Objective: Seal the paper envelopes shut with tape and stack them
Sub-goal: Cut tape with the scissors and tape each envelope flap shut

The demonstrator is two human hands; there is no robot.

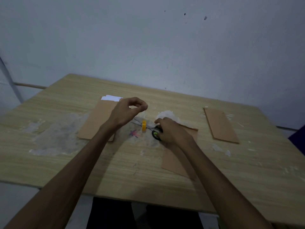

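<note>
Brown envelopes [221, 125] flat; yellow tape [144, 125] upright

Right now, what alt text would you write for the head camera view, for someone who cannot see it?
A person's right hand grips green-handled scissors on a wooden table, while the left hand hovers with thumb and forefinger pinched together. A yellow tape roll stands between the hands, and brown paper envelopes lie around them.

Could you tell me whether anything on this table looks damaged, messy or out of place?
Yes. The wooden table carries whitish, peeling patches, the largest at the left, which look like residue or torn surface film. White sheets stick out of the far end of the left envelope, so it is not closed.
</note>
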